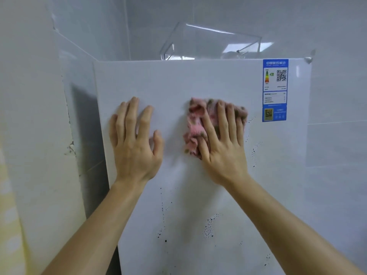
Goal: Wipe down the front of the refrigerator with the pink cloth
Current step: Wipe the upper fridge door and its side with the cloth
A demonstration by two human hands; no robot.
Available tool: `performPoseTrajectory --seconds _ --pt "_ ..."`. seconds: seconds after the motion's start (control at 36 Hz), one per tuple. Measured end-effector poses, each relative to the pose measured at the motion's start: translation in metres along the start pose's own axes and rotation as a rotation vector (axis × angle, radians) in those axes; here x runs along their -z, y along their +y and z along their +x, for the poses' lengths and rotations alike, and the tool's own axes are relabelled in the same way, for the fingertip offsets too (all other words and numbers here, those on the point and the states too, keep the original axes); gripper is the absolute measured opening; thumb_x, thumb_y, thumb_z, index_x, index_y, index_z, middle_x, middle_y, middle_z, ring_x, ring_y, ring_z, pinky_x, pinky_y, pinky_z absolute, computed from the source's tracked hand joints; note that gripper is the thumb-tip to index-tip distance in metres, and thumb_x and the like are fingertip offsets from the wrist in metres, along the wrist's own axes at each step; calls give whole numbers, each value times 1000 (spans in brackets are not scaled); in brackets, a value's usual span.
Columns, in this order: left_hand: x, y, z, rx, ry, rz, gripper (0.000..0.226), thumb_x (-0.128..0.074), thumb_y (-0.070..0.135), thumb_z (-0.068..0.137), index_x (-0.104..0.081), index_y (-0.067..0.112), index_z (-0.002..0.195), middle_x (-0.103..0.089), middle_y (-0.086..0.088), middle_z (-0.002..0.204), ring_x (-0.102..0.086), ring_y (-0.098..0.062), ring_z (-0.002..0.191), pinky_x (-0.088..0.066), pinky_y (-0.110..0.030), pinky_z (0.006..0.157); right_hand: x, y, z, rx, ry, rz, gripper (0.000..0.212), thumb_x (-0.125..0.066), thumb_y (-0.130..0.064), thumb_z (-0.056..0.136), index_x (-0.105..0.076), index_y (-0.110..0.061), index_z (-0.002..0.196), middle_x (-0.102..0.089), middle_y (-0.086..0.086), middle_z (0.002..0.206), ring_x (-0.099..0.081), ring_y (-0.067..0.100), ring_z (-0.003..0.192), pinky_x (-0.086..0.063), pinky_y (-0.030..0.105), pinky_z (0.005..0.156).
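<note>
Fridge [198, 80] fills the middle of the frame, its white door facing the camera. The left hand [135, 143] lies flat against the door at centre left, fingers straight and spread, holding nothing. The right hand [222, 143] presses the cloth [195, 124] against the door at centre right, just beside the left hand; its fingers are stretched out over the cloth, not curled round it. The cloth is pink with darker patches, bunched up, and shows above and to the left of the fingers.

A blue label [275, 90] sits at the upper right of the door, just right of the cloth and apart from it. Dark specks [210, 227] dot the door in the lower middle of the frame and along the right of the cloth. A clear box [210, 42] stands on top of the fridge at upper centre. White tiled wall [337, 145] runs along the right of the frame, and a white panel [31, 116] along the left.
</note>
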State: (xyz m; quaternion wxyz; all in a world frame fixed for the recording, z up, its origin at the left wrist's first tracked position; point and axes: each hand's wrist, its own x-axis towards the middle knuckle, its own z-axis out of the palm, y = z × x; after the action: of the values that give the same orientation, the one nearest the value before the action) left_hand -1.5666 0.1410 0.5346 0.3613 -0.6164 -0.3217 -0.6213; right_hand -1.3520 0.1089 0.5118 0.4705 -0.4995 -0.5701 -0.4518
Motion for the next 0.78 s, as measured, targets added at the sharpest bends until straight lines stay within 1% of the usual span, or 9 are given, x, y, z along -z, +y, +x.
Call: performPoseTrajectory --seconds 0.08,0.17,0.31,0.36,0.44,0.53,0.61,0.69,0.78 --pt "-5 6 -1 16 -17 28 57 -52 47 105 -54 13 150 -37 -19 165 -30 -41 155 -16 -56 128 2 13 -23 27 -40 -1 58 -21 -49 112 -18 -26 166 -10 15 174 -4 34 162 -2 49 132" --pt "-10 9 -1 13 -10 86 64 -54 57 103 -53 14 151 -37 -22 164 -30 -44 154 -15 -57 128 5 16 -21 42 -63 6 60 -18 -53 111 -12 -30 166 -5 11 174 -2 33 162 2 47 131" --pt "-14 13 1 16 32 128 62 -59 55 100 -59 15 147 -42 -25 160 -35 -47 150 -20 -61 126 5 28 26 26 32 -11 61 -24 -50 111 -29 -19 163 -20 23 170 -14 43 158 -2 54 130" --pt "-15 16 4 16 43 145 60 -58 55 100 -60 16 145 -44 -24 159 -37 -48 147 -22 -63 123 7 33 58 -35 74 -30 61 -22 -49 112 -30 -19 164 -19 24 170 -14 45 158 -3 58 129" --pt "-15 20 6 20 30 143 61 -59 54 97 -59 17 146 -45 -19 160 -36 -50 146 -22 -65 122 12 38 84 -74 69 -32 60 -26 -48 111 -25 -22 165 -14 21 172 -8 43 160 1 56 129" --pt "-17 23 5 29 15 149 63 -61 55 96 -57 19 148 -44 -16 161 -33 -52 147 -18 -68 122 14 42 74 -55 52 -25 60 -24 -48 112 -23 -23 166 -12 20 173 -5 41 160 5 54 130" --pt "-19 24 4 28 15 145 64 -61 56 96 -57 20 148 -44 -16 161 -32 -52 148 -17 -70 122 12 48 38 -62 46 -15 60 -21 -48 112 -27 -21 165 -14 21 172 -8 42 160 2 56 130" --pt "-20 24 4 26 17 153 64 -60 57 96 -57 19 148 -44 -17 161 -34 -53 147 -18 -70 121 12 58 -8 -32 10 -23 58 -25 -46 113 -24 -21 165 -12 22 172 -7 42 160 -1 59 129" --pt "-19 27 4 27 6 182 64 -59 59 96 -58 19 147 -45 -18 160 -36 -50 145 -20 -69 120 12 67 -20 -10 1 -20 57 -25 -47 113 -23 -23 165 -13 21 172 -6 40 161 -3 60 129"
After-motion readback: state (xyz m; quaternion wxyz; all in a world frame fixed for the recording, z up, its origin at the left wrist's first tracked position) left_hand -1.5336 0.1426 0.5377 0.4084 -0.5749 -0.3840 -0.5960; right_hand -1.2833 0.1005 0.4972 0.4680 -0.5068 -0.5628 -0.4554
